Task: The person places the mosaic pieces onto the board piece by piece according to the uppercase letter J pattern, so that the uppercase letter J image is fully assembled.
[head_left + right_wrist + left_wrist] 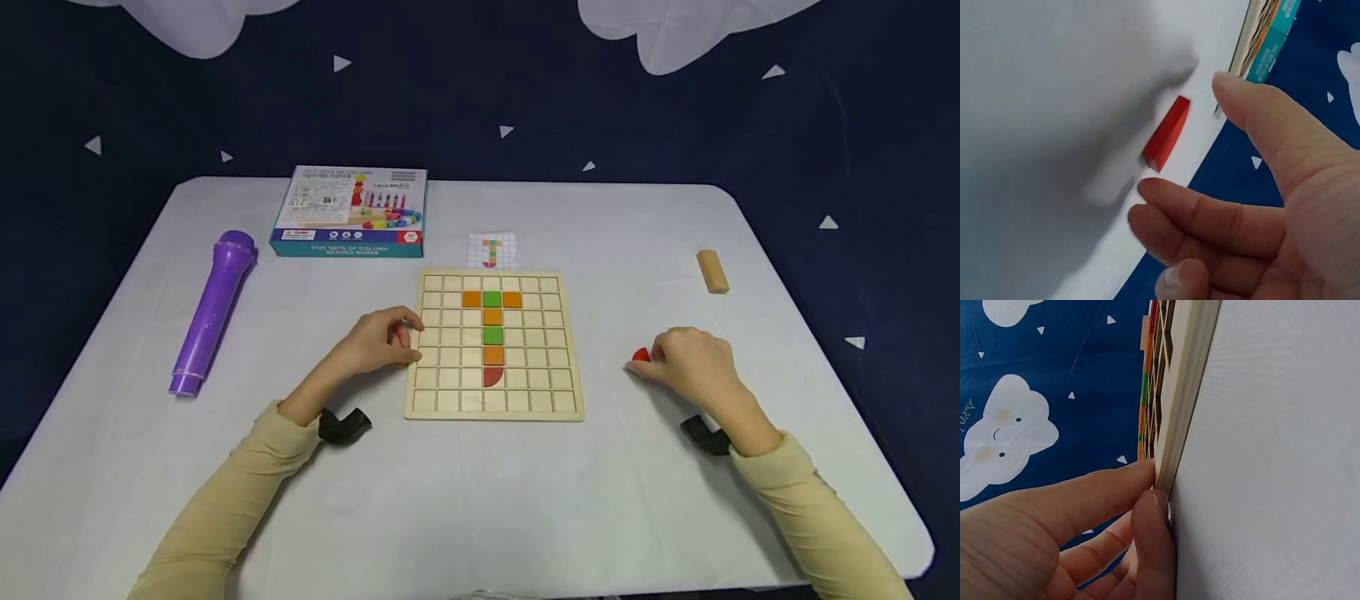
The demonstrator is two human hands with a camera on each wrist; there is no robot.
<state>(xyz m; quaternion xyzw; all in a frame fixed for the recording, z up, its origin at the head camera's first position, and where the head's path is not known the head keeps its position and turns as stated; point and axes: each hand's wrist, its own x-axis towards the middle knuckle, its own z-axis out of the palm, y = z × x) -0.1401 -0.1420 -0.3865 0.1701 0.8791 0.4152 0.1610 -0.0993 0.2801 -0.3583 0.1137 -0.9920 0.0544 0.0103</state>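
A wooden grid board (450, 401) lies in the middle of the table in the head view. Orange tiles (492, 356), green tiles (492, 336) and a dark red quarter-round tile (492, 377) fill some of its squares. My left hand (375, 340) touches the board's left rim with thumb and finger, the tips apart along it. The left wrist view shows these fingertips against the edge (1179, 412). To the right of the board, my right hand (693, 360) is around a bright red piece (1167, 132). Thumb and fingers are spread on either side, not touching it.
A pattern card (492, 250) lies just behind the board. Farther back left is a teal-edged toy box (351, 212), with a purple tube (213, 312) on the left. A tan wooden block (712, 272) lies at the back right.
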